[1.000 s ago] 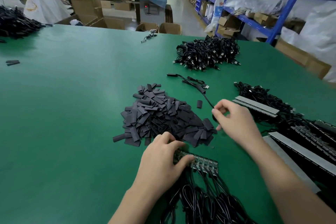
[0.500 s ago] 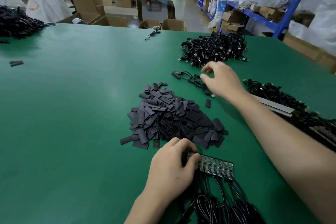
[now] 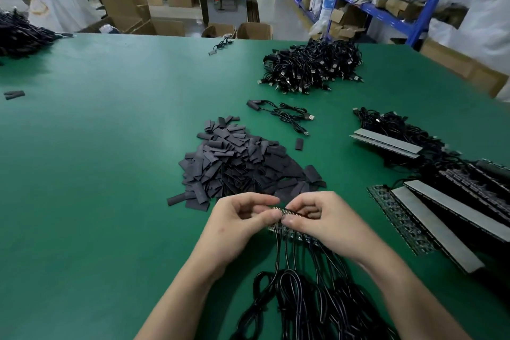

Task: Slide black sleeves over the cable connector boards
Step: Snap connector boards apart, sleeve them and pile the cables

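Now both hands, left hand [image 3: 242, 218] and right hand [image 3: 317, 218], are pinching the strip of connector boards [image 3: 285, 212] just in front of the sleeve pile [image 3: 242, 165]; likely separating one board. Next calls for taking a sleeve.

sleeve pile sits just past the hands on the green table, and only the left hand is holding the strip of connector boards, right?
Not quite. The head view shows both the left hand and the right hand pinching the strip of connector boards. The sleeve pile does sit just past them on the green table.
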A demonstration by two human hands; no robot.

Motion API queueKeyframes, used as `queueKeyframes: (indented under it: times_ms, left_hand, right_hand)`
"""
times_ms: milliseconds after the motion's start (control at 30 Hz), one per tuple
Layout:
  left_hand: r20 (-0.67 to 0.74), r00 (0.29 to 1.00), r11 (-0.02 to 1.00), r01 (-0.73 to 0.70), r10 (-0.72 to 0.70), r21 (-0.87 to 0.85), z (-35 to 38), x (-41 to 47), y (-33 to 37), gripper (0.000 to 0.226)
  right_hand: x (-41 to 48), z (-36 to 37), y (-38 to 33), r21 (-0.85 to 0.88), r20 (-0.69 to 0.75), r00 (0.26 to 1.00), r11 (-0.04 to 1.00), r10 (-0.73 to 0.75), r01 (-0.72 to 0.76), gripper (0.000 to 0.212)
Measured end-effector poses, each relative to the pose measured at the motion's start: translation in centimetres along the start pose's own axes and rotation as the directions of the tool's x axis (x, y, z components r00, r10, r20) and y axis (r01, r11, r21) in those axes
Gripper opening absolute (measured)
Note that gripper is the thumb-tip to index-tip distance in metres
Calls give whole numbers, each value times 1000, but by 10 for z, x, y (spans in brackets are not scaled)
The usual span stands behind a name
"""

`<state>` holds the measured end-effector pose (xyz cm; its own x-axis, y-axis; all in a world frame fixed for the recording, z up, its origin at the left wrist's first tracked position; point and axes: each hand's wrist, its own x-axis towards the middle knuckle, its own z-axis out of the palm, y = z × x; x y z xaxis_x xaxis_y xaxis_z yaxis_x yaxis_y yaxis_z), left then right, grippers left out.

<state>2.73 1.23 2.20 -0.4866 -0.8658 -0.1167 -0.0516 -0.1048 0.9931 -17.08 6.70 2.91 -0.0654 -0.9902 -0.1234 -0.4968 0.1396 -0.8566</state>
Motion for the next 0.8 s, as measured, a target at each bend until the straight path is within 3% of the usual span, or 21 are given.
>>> queueKeyframes:
  times_ms: [200, 800]
  left_hand:
    - [57, 996, 996, 62, -66, 68, -1, 2, 0, 25]
    - [119, 981, 987, 156, -151, -35, -7, 10, 2, 20]
  right_hand:
    - [-9, 6, 1, 50, -17, 1000, 999, -7, 8, 9]
    - [-7, 13, -2, 90, -63, 997, 995, -35, 41, 9]
